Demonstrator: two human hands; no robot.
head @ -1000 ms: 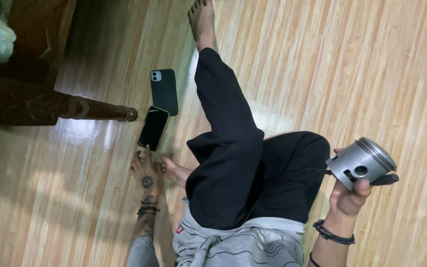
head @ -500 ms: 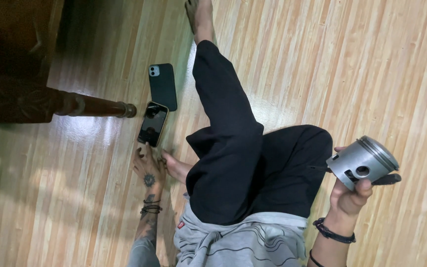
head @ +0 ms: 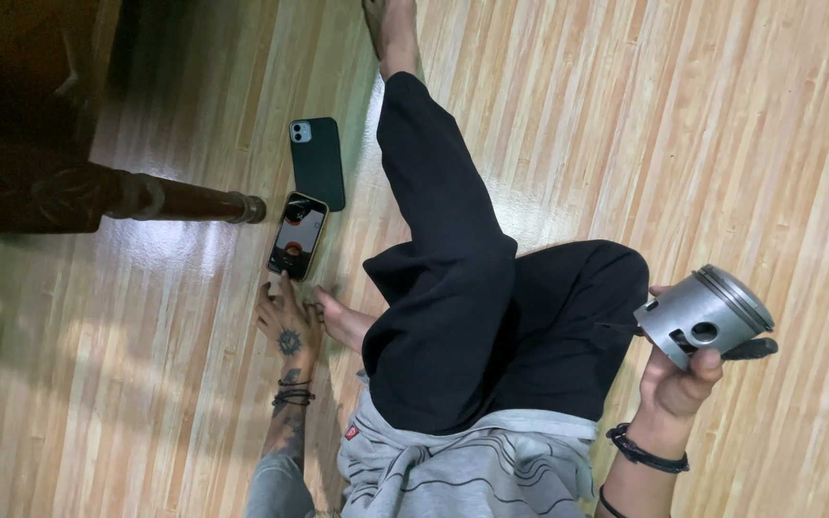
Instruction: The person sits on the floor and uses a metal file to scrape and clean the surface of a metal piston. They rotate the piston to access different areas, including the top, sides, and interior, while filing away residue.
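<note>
The person sits on the wooden floor (head: 741, 144), one black-trousered leg (head: 443, 249) stretched out, and little has shifted over the last second. The right hand (head: 678, 384) still keeps a closed grip on the grey metal piston (head: 707, 312), held up beside the knee with a dark tool behind it. The left hand (head: 288, 321) has stayed flat on the floor, fingers spread and holding nothing, fingertips touching the lit phone (head: 297, 235), which lies just below a dark face-down phone (head: 319, 163).

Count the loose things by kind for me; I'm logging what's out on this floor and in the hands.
Phones: 2, a dark green phone lying back up, and a lit phone at the left hand
Pistons: 1, metal piston in the right hand
Total: 3
</note>
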